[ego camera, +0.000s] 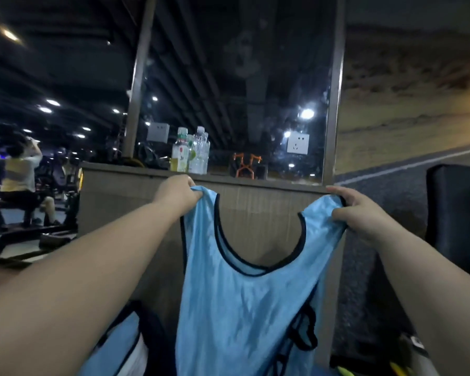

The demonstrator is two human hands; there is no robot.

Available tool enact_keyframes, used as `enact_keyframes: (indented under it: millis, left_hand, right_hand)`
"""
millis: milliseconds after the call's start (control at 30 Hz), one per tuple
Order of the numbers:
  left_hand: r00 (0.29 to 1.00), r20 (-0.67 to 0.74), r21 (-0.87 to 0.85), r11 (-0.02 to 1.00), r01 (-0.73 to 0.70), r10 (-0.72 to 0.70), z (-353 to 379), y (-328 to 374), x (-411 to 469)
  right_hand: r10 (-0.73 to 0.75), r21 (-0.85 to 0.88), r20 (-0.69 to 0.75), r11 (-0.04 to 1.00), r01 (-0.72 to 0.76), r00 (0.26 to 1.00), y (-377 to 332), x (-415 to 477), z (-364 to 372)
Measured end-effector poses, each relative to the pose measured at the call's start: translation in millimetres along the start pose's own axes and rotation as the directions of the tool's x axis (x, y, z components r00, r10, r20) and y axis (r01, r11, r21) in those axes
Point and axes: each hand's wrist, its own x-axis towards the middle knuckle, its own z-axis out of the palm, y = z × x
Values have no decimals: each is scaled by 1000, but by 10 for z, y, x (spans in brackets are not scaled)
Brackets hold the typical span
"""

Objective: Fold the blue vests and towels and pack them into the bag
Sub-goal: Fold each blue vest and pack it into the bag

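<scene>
My left hand (178, 195) is curled tight round one shoulder strap of the vest (242, 308). My right hand (356, 213) pinches the other strap, with the cloth bunched between thumb and fingers. Both my arms reach forward with the hands well apart and at much the same height. The vest hangs between them, spread open and facing me, and its dark-trimmed neckline dips in the gap between the hands. The rest of it drops between my forearms and runs out of the bottom of the view.

Under my left arm, at the lower left, a second vest (117, 346) lies bunched; I cannot tell what it rests on. Just beyond my knuckles runs the ledge (269, 185) of a panelled low wall. A cluster of bottles (190, 153) stands on it, left of centre. Above the ledge rises a dark glass panel (236, 77) with a socket (298, 143) towards its right side. Far left, a person (22, 169) sits on gym equipment. At the right edge stands a black pad (456, 213).
</scene>
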Motion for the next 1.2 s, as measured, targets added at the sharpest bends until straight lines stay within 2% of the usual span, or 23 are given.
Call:
enact_keyframes:
  millis: [100,267,433,567,633,700,733,800,867,1000,1100,1200]
  left_hand:
    - [998,-61,25,1000,2,-1,-325,-25,106]
    - [984,-170,25,998,51,-46,-759,-58,158]
    - [967,-242,-28,997,76,-81,-1038,-136,215]
    - [961,-263,-67,995,70,-85,-1193,-177,222]
    - [963,-259,-96,994,48,-72,-1226,-210,231]
    - [963,-261,-121,992,37,-68,-1251,-237,212]
    - [963,-259,-138,989,45,-80,-1252,-245,202]
    - [967,-237,-174,984,50,-91,-1225,-261,184]
    - [979,-192,-182,983,28,-63,-1187,-234,148]
    - [997,-64,-257,966,18,-35,-1105,-31,89]
    - [994,96,-566,820,91,-44,-942,180,28]
    - [977,215,-710,689,149,10,-775,455,-206]
  right_hand:
    - [-12,-68,10,998,13,1000,-311,40,-149]
    - [-34,-303,61,951,51,998,-692,-1,-339]
    - [32,-487,136,873,39,990,-901,-6,-473]
    - [84,-535,128,845,-2,988,-1069,-24,-544]
    - [114,-462,133,886,-40,985,-1101,-38,-551]
    - [150,-188,117,974,-126,982,-1111,-24,-528]
    - [169,-20,116,986,-168,979,-1121,-19,-494]
    - [197,220,92,952,-213,976,-1159,-20,-409]
    - [210,352,35,912,-209,977,-1199,-11,-320]
    - [274,503,-21,834,-227,961,-1305,-63,-117]
    - [294,537,-2,806,-247,956,-1401,-85,101]
    - [311,545,-3,797,-259,950,-1470,-64,334]
